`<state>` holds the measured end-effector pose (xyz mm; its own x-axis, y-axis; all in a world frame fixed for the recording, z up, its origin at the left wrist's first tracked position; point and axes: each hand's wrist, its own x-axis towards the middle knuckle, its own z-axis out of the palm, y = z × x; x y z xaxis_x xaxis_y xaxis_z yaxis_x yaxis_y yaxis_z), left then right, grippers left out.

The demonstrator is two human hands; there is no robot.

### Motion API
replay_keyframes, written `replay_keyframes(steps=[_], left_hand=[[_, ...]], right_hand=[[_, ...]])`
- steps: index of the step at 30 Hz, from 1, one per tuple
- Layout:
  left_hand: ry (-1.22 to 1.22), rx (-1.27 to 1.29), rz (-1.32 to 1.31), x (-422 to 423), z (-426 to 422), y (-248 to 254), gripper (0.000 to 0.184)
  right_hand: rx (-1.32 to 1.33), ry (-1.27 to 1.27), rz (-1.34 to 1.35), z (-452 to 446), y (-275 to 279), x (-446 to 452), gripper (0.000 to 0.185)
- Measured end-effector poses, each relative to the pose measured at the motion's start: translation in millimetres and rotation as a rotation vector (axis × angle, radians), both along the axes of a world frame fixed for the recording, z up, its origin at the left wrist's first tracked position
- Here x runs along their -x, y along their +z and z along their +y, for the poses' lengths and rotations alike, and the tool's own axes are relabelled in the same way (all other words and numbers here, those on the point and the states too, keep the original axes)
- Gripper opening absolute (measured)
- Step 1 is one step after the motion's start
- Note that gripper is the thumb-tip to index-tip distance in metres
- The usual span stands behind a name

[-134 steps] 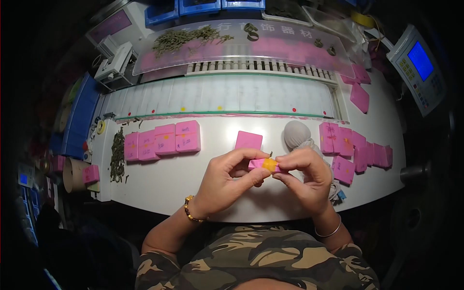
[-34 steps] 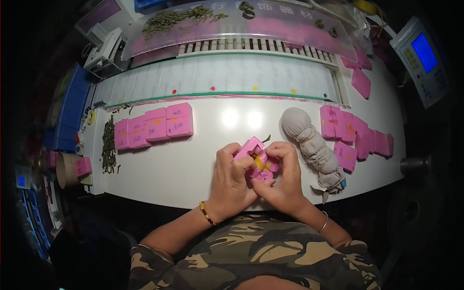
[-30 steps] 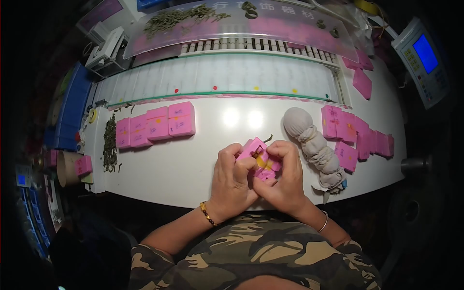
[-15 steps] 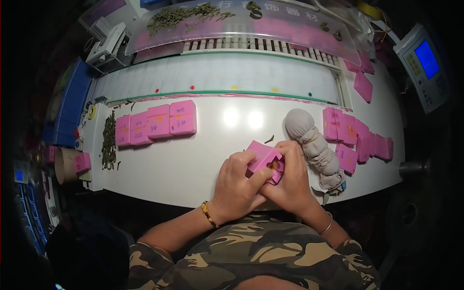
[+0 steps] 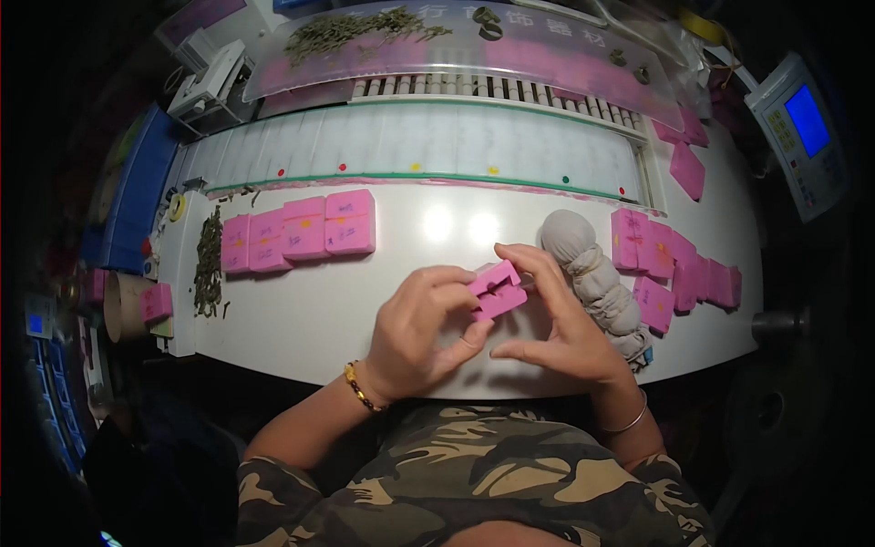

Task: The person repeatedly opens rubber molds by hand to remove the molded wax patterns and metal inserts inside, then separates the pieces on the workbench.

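Works over a white table (image 5: 292, 328). Pinches with the left hand (image 5: 415, 324); spreads the right hand (image 5: 576, 333), thumb and fingers apart. Has a row of pink blocks (image 5: 301, 232) beyond the left hand, a gray cloth bundle (image 5: 602, 287) beside the right. Grips a notched pink block (image 5: 507, 304) at left fingertips, between both hands.

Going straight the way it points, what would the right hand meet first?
Most likely the pink block in the left hand, just ahead of the right hand; they may already touch.
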<state>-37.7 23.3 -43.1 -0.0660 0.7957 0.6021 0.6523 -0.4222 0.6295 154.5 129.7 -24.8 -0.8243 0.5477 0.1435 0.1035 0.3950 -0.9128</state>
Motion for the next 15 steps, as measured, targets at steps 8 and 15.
replay_keyframes(steps=[8,15], left_hand=[[-0.052,0.127,-0.322,14.1,11.9,-15.8,0.029],[0.005,0.259,-0.464,18.4,19.1,-11.9,0.037]], right_hand=[[0.001,-0.216,0.046,5.6,-16.9,15.4,0.04],[0.162,-0.336,0.046,2.2,-15.0,23.0,0.031]])
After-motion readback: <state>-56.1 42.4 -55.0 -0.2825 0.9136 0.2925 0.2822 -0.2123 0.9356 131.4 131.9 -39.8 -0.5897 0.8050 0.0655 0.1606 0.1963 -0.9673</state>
